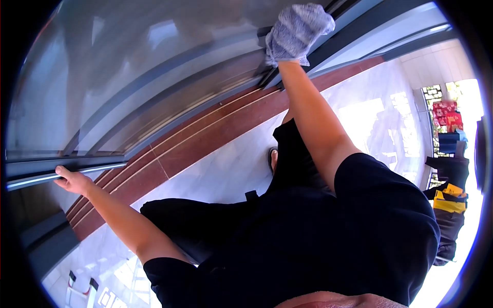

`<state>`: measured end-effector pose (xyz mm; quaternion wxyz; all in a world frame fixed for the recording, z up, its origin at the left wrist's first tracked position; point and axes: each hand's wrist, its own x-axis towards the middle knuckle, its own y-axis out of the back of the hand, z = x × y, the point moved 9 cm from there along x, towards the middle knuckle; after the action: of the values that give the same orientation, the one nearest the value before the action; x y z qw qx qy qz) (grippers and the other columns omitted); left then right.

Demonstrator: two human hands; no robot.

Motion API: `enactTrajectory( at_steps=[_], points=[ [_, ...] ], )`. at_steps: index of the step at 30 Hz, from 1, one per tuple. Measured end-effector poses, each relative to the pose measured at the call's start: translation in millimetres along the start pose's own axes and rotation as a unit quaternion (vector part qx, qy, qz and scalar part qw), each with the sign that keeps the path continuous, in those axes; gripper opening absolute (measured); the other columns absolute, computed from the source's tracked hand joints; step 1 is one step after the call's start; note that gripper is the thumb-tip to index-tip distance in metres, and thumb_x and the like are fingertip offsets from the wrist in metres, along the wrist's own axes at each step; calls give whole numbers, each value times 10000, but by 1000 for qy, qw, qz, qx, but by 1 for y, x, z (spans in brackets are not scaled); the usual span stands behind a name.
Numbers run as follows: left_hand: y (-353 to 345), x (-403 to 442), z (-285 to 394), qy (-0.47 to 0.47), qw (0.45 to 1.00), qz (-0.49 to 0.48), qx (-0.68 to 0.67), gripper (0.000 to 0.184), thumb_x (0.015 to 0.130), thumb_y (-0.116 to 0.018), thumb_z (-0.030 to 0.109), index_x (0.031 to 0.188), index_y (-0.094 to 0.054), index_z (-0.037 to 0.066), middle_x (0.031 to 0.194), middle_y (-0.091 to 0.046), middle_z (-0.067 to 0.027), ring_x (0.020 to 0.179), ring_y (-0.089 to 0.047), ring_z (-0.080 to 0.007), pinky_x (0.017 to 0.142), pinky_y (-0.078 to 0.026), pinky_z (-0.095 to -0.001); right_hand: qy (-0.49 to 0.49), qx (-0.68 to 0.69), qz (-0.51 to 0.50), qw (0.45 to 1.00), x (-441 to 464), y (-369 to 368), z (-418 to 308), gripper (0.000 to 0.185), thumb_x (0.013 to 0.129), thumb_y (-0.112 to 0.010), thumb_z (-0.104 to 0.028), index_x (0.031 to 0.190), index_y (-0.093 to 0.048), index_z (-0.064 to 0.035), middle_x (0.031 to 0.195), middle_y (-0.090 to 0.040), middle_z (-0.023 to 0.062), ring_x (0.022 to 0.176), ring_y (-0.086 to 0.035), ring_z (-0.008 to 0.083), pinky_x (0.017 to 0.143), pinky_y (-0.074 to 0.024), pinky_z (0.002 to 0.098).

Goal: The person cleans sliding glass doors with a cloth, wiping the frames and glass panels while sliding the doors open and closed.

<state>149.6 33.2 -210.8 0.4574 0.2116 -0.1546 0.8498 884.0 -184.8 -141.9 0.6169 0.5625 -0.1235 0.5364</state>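
My left hand is at the left, its fingers closed on the edge of the grey metal door frame. A grey-white cloth covers my right hand at the top, beside the dark frame post of the glass. The cloth hides the fingers, and it lies against or very near the frame. Between my two hands stretches a large glass panel with curved-looking grey bars.
Reddish-brown stone steps run below the glass. Pale shiny floor tiles lie beyond. Clothes hang at the right by a patterned window. Metal legs, perhaps of a ladder, show at the bottom left.
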Motion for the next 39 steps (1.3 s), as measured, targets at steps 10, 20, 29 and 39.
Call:
enactTrajectory(
  at_steps=[10, 20, 29, 39],
  points=[
    [18, 35, -54, 27, 997, -51, -47, 354, 1050, -652, 325, 1183, -608, 0, 1119, -640, -57, 1006, -543, -135, 925, -465, -331, -123, 378, -359, 844, -120, 3, -72, 274, 796, -725, -359, 902, -769, -111, 861, -710, 77, 834, -700, 283, 797, -544, 457],
    [-70, -247, 139, 54, 958, -281, -6, 463, 1069, -592, 286, 1442, -570, 14, 1443, -610, -161, 1284, -606, -235, 1158, -414, -415, 251, 667, -267, 648, -168, 178, -170, 373, 906, -657, -175, 1263, -656, -68, 1286, -640, 114, 1214, -606, 297, 1018, -486, 454],
    [-111, -244, 149, 68, 902, -331, -268, 223, 921, -696, 243, 1085, -738, 99, 1207, -716, -82, 1171, -657, -248, 1096, -469, -455, 430, 620, 129, 643, -15, 381, -50, 450, 849, -771, -67, 1295, -710, -61, 1342, -686, 135, 1313, -601, 351, 1085, -470, 467],
    [13, -47, -1, -294, 817, -134, 479, 374, 904, -644, 351, 1170, -723, 100, 1165, -714, -115, 1148, -646, -301, 1053, -478, -440, 245, 172, 288, 910, 182, 258, 28, 736, 1049, -429, -556, 1497, -358, 24, 1520, -302, 265, 1370, -282, 414, 1060, -268, 569]
  ],
)
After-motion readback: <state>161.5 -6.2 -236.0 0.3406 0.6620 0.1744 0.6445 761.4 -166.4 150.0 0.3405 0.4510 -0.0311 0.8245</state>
